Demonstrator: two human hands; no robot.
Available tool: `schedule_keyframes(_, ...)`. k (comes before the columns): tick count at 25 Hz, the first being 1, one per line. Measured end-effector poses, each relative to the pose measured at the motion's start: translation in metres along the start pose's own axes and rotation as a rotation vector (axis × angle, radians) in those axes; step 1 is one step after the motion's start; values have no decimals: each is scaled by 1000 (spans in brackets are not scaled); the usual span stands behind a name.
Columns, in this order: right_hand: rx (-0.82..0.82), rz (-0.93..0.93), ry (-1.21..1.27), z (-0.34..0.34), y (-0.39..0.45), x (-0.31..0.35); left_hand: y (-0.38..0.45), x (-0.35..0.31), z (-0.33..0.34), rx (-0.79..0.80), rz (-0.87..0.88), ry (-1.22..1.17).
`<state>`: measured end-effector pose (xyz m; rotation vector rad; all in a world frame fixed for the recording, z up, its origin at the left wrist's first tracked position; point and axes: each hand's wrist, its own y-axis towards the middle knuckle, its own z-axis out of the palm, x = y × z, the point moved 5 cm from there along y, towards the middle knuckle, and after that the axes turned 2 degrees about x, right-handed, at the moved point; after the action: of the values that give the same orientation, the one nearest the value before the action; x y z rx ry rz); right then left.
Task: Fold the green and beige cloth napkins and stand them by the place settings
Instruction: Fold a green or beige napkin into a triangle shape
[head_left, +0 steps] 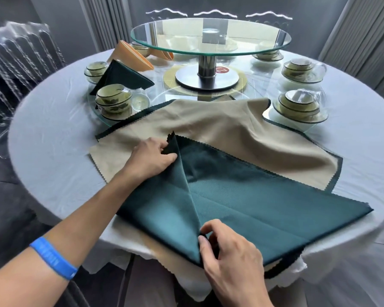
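Grey curtains hang behind a round bench (53, 134) draped in a pale cloth, with a glass turntable (211, 38) raised on a metal post at its middle. On the near side lies a green napkin (264, 209), spread over a beige napkin (220, 129) whose far part reaches toward the turntable. The left hand (152, 157), a blue wristband (53, 258) on its forearm, pinches the far corner of a folded flap of the green napkin, fingers curled round the cloth. The right hand (228, 251) pinches the near end of that same fold at the bench's edge, thumb and fingers closed on the fabric. Left of the napkins stands a stack of green-patterned bowls (113, 103) on a glass plate, one nested in another; what they hold cannot be told. A like stack (299, 105) sits to the right. Further left, a folded dark green napkin (122, 77) and an orange one (129, 55) stand beside more bowls.
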<state>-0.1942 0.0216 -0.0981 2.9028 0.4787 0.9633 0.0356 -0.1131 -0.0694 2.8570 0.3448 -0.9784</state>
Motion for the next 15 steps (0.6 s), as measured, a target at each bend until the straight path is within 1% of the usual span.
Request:
schedule_keyframes(3, -13, 6, 4, 1, 1, -1, -2, 6, 2, 66, -91, -426)
schedule_keyframes(5, -56, -9, -49, 1, 2, 0, -2, 9, -1, 45, -94, -527)
schedule_keyframes(8, -159, -106, -140, -5, 5, 6, -3, 9, -4, -19, -79, -550)
schedule_keyframes(11, -212, -241, -198, -6, 10, 10, -2, 5, -4, -48, -85, -544)
schedule_keyframes(15, -182, -306, -227, -1, 12, 7, 2, 5, -6, -113, -64, -488)
